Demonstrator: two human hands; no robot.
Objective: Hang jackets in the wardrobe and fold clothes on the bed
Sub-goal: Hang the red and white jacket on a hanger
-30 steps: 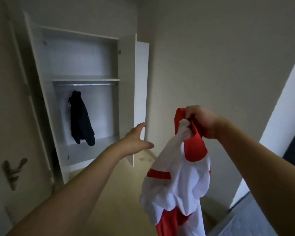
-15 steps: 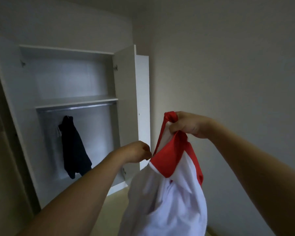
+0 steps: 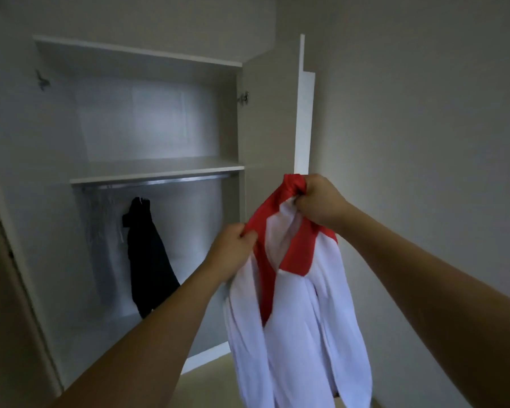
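Between both hands: red-and-white jacket is hanging.
Left hand: is pinching its red edge.
Right hand: is gripping the collar, higher.
Beyond left hand: dark jacket is hanging from wardrobe rail.

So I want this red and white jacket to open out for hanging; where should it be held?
By the red shoulder area at the top, one hand each side from above: the right hand and left hand pinch the jacket there, so the white body hangs freely.
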